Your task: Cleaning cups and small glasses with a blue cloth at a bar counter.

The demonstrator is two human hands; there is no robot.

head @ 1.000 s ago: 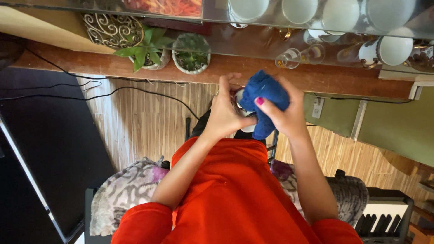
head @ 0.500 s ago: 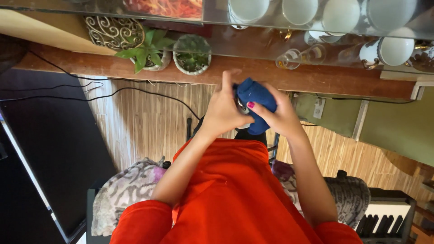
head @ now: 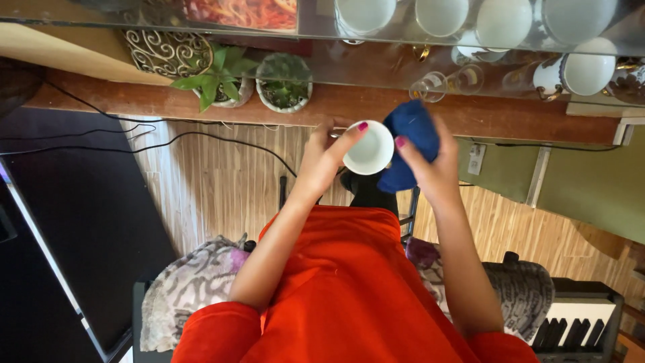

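My left hand [head: 326, 161] holds a small white cup [head: 368, 149] by its rim and side, with the cup's open mouth turned toward me. My right hand [head: 433, 176] grips a bunched dark blue cloth [head: 411, 131] right beside the cup, touching its right edge. Both hands are raised in front of me, just below a wooden ledge [head: 510, 121]. My orange sleeves and top fill the lower middle of the view.
A glass shelf [head: 510, 40] above the ledge carries several white cups and clear glasses. Two potted plants [head: 282, 84] stand on the ledge at the left. Black cables run down the wall. A dark screen [head: 74, 228] is left, a piano keyboard [head: 578, 329] lower right.
The blue cloth, which was wrapped over the cup, has come off to the right, and the cup's white inside now shows. Both hands have stayed at about the same height.
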